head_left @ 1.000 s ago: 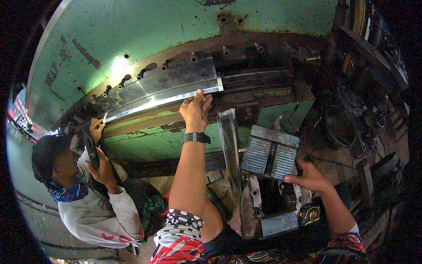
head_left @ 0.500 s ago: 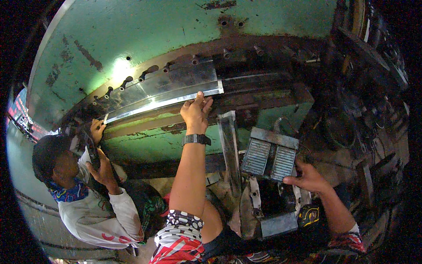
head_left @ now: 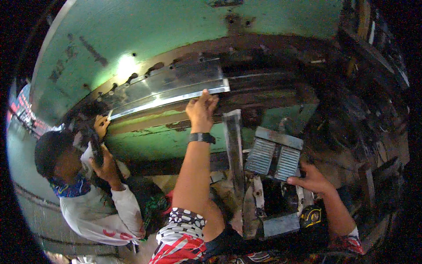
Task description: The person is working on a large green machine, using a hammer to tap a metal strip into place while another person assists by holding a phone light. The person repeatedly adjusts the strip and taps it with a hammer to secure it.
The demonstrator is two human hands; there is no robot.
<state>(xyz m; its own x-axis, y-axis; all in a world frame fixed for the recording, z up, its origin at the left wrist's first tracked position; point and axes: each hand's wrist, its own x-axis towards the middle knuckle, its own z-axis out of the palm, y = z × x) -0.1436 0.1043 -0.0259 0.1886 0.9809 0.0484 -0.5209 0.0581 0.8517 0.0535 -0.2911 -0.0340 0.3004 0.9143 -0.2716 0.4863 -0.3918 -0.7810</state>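
A long shiny metal sheet (head_left: 176,79) with a bright narrow front edge lies along the bed of a green machine (head_left: 281,17). My left hand (head_left: 202,110), with a dark watch at its wrist, grips that front edge near its right end, one fingertip on top and the other fingers curled below. At the right, my right hand (head_left: 312,178) holds the lower right corner of a grey double foot pedal (head_left: 274,154) with ribbed treads. The thumb lies at the pedal's lower edge, and the other fingers are partly hidden behind it.
At the left a co-worker (head_left: 92,207) in a white top has one hand (head_left: 102,126) at the sheet's left end. A metal frame (head_left: 281,225) and a black-and-yellow tape measure (head_left: 311,216) are below the pedal. An upright metal strip (head_left: 233,149) stands beside it.
The whole view has shifted slightly, so things appear a little further right. Both hands keep their places on the sheet and the pedal.
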